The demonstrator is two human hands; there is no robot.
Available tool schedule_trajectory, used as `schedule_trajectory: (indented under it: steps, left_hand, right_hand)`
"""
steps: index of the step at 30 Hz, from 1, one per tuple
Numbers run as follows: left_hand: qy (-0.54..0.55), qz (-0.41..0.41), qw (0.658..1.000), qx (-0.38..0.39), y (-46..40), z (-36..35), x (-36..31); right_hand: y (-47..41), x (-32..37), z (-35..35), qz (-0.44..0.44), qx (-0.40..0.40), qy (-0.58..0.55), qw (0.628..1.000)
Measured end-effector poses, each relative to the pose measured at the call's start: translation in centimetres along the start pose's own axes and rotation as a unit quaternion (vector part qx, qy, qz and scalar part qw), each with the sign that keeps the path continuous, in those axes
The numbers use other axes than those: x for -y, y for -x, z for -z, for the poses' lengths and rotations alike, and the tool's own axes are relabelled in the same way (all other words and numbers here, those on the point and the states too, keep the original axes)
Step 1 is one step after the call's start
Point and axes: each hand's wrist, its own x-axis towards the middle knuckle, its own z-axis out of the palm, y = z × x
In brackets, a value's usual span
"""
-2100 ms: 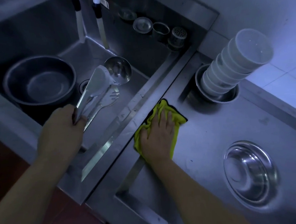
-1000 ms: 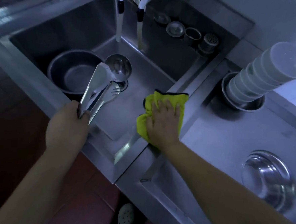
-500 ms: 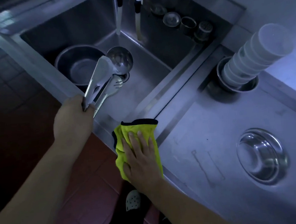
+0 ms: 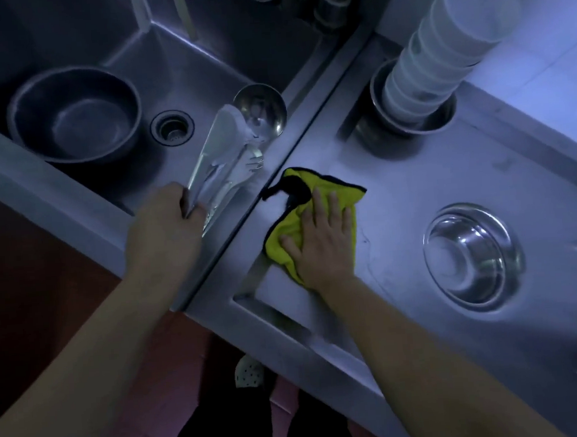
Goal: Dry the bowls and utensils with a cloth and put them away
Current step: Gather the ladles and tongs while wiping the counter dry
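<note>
A dim, blue-lit view looks straight down at a brushed stainless steel sink [image 4: 201, 64] on the left and a flat steel counter [image 4: 400, 231] on the right.

The left hand [image 4: 168, 223], at about 9 o'clock from the centre of the view, is clenched around a bundle of utensils [image 4: 228, 161] held over the sink. The bundle fans up towards 1 o'clock: a smooth pale spatula blade, a shiny round ladle bowl [image 4: 261, 109], and a metal fork tip peeking out lower down.

The right hand [image 4: 322, 239], near the centre, lies flat with fingers straight and spread, pressing a crumpled yellow cloth [image 4: 299, 197] onto the counter. The cloth looks soft and fuzzy, with a dark stitched edge, and sits just right of the seam between sink and counter.

In the sink at 10 o'clock rests a deep, dull grey metal bowl [image 4: 75, 113], with the round ribbed drain [image 4: 172, 128] beside it.

On the counter at 1 o'clock, a tall leaning stack of smooth white bowls [image 4: 439, 47] stands inside a steel bowl [image 4: 407, 124]. At 3 o'clock sits a single polished steel bowl [image 4: 471, 260], open side up, mirror-bright. Small metal cups [image 4: 330, 0] line the sink's back ledge at 12 o'clock.
</note>
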Motion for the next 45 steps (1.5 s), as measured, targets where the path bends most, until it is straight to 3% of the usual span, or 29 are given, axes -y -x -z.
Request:
schedule_trajectory:
  steps: [8, 14, 17, 22, 27, 36, 40, 45]
  left_hand:
    - [0.017, -0.027, 0.999, 0.034, -0.5, -4.2, -3.1]
    - [0.069, -0.053, 0.992, 0.09, 0.0, -6.6, -4.5]
    - [0.079, -0.05, 0.989, 0.113, 0.3, -7.2, -5.2]
    - [0.08, -0.054, 0.986, 0.134, 1.1, -8.7, -6.3]
    - [0.092, -0.068, 0.979, 0.171, 2.5, -10.4, -7.0]
    - [0.05, -0.074, 0.98, 0.178, 3.7, -13.3, -7.0]
    - [0.011, -0.113, 0.979, 0.171, 4.1, -13.0, -6.5]
    - [-0.079, -0.203, 0.967, 0.134, 4.5, -11.8, -5.9]
  right_hand:
    - [-8.4, -9.0, 1.1, -0.12, -0.003, 0.017, 0.993]
    - [-3.0, -12.6, 1.3, -0.224, 0.0, 0.018, 0.974]
    - [-0.1, -9.7, 0.7, -0.222, 0.012, 0.007, 0.975]
    - [5.6, -3.0, -0.1, -0.108, 0.011, -0.012, 0.994]
    - [11.4, -3.1, -1.0, -0.025, -0.008, -0.036, 0.999]
    - [17.8, -11.3, -0.8, -0.16, 0.005, -0.019, 0.987]
    - [19.1, -11.4, -0.7, -0.236, 0.012, 0.008, 0.972]
    - [15.2, -10.1, -0.2, -0.254, 0.022, 0.016, 0.967]
